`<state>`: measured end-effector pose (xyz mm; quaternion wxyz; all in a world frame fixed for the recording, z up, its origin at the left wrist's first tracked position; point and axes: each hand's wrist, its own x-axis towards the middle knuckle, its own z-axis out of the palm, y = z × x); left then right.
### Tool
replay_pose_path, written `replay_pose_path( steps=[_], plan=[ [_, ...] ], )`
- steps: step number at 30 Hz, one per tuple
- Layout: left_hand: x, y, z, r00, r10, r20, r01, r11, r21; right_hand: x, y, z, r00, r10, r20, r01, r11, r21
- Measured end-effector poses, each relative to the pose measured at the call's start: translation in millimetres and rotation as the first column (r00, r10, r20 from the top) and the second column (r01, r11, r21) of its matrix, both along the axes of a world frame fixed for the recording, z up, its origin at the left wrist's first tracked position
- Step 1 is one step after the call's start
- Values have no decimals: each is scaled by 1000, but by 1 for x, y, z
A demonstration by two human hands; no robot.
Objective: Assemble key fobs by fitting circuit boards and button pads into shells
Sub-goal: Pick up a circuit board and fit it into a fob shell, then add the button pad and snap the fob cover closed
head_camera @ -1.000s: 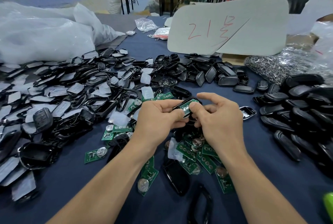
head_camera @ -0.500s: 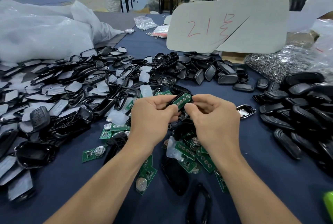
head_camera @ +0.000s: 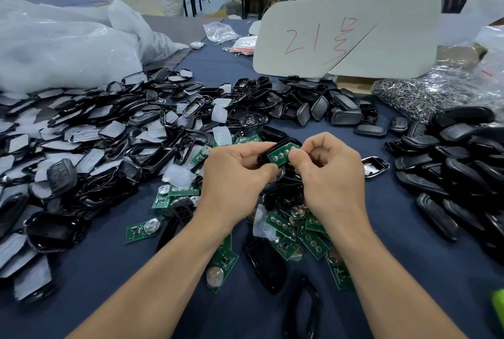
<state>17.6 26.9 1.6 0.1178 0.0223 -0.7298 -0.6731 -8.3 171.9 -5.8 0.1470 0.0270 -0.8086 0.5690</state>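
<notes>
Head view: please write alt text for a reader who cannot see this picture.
The left hand and right hand hold a green circuit board against a black shell over a blue table. Heaps of black shells, clear button pads and loose boards lie around.

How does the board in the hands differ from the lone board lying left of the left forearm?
The held board is tilted against a black shell gripped by the left hand, and the right hand pinches it; the lone board lies flat on the blue cloth, untouched. The held board shows a row of round pads; the lone board shows a silver coin cell. Both are green.
</notes>
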Motion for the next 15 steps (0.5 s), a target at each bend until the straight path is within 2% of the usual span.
replay_pose_path(
  steps=[8, 11, 15],
  plan=[
    [1, -4, -1, 1000, 11, -14, -11, 1000, 1, 2, 2, 3, 999, -8, -32, 11, 995, 102],
    [1, -7, 3, 1000, 10, 23, -10, 1000, 27, 5, 3, 1, 999, -51, -17, 52, 995, 80],
    [-1, -11, 7, 996, -41, 85, 38, 998, 45, 5, 1, 1, 993, 105, 55, -107, 994, 32]
  ],
)
